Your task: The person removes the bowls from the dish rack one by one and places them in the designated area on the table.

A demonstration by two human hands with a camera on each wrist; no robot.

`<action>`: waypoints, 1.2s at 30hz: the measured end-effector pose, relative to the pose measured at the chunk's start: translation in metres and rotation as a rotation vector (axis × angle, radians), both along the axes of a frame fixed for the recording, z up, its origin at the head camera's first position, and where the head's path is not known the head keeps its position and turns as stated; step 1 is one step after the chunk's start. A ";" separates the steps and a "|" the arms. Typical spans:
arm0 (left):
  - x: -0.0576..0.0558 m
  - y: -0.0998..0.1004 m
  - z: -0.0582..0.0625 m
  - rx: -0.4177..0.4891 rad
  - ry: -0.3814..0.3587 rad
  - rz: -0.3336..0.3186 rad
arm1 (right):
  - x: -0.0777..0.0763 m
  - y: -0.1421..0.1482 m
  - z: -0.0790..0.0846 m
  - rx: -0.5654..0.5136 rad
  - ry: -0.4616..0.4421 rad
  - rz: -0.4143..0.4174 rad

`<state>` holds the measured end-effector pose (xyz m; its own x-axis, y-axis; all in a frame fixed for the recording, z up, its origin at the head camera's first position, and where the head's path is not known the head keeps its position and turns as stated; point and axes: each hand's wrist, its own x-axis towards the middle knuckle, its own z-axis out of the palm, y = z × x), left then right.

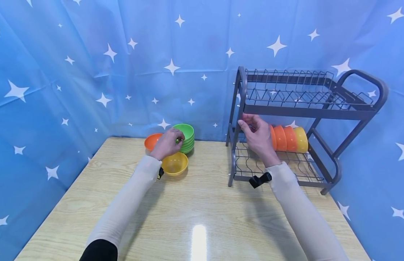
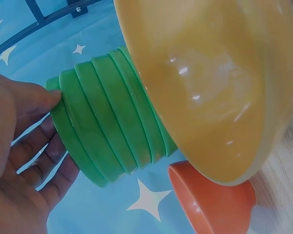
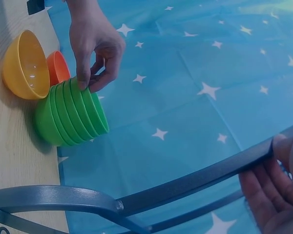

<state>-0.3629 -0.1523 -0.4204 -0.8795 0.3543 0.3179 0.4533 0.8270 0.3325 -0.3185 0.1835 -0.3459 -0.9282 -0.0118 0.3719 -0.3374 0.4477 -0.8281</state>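
At the back of the table my left hand (image 1: 169, 143) pinches the rim of the top green bowl (image 3: 95, 109) in a nested stack of several green bowls (image 2: 107, 117). A yellow bowl (image 1: 174, 164) stands just in front of the stack, and an orange bowl (image 1: 152, 140) is to its left, partly behind the hand. To the right, my right hand (image 1: 259, 136) holds the left upright of a dark two-tier dish rack (image 1: 238, 145). In the right wrist view its thumb lies over the rack's bar (image 3: 200, 173), with the fingers below.
On the rack's lower shelf, several orange bowls (image 1: 280, 138) and a yellow bowl (image 1: 301, 140) stand on edge in a row. The wire upper shelf (image 1: 306, 109) overhangs them. Behind the wooden table (image 1: 202, 203) hangs a blue star-patterned curtain (image 1: 202, 47).
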 end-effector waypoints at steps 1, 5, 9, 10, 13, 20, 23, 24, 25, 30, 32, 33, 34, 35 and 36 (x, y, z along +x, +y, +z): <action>0.000 0.000 0.000 0.002 0.001 0.000 | 0.000 0.000 0.000 0.000 0.003 0.001; 0.000 0.001 0.001 -0.006 -0.002 0.003 | 0.000 0.000 0.000 0.006 0.011 0.001; 0.001 0.003 0.002 -0.017 -0.011 0.009 | 0.000 0.001 0.000 0.010 -0.001 -0.002; 0.001 0.004 0.003 -0.018 -0.015 0.012 | 0.000 0.001 0.001 0.011 -0.006 -0.002; 0.003 0.006 0.003 -0.012 -0.026 0.023 | 0.001 0.001 0.002 0.012 -0.021 0.000; 0.005 0.016 0.007 0.107 -0.013 -0.020 | 0.003 0.001 0.004 0.014 -0.028 0.005; 0.005 0.023 0.010 0.141 -0.011 -0.039 | 0.002 0.001 0.003 0.012 -0.023 0.005; 0.006 0.026 0.011 0.151 -0.013 -0.046 | 0.002 0.001 0.003 0.015 -0.021 0.005; 0.006 0.028 0.012 0.155 -0.016 -0.052 | 0.002 0.001 0.002 0.017 -0.015 0.007; 0.012 0.043 0.020 0.203 -0.019 -0.098 | 0.002 0.009 -0.003 0.069 0.049 0.024; 0.014 0.048 0.024 0.220 -0.012 -0.113 | 0.001 0.013 -0.004 0.096 0.088 0.041; 0.015 0.051 0.026 0.228 -0.010 -0.122 | 0.001 0.016 -0.005 0.115 0.111 0.051; 0.016 0.054 0.029 0.232 -0.006 -0.129 | 0.001 0.018 -0.006 0.140 0.133 0.056; 0.017 0.057 0.031 0.237 -0.004 -0.136 | 0.000 0.020 -0.007 0.163 0.152 0.063; 0.017 0.059 0.033 0.244 -0.001 -0.147 | -0.001 0.021 -0.008 0.186 0.170 0.066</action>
<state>-0.3457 -0.0931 -0.3870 -0.8248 0.3909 0.4086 0.5618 0.6483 0.5138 -0.3196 0.2050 -0.3541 -0.8477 -0.1532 0.5079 -0.4982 0.5591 -0.6628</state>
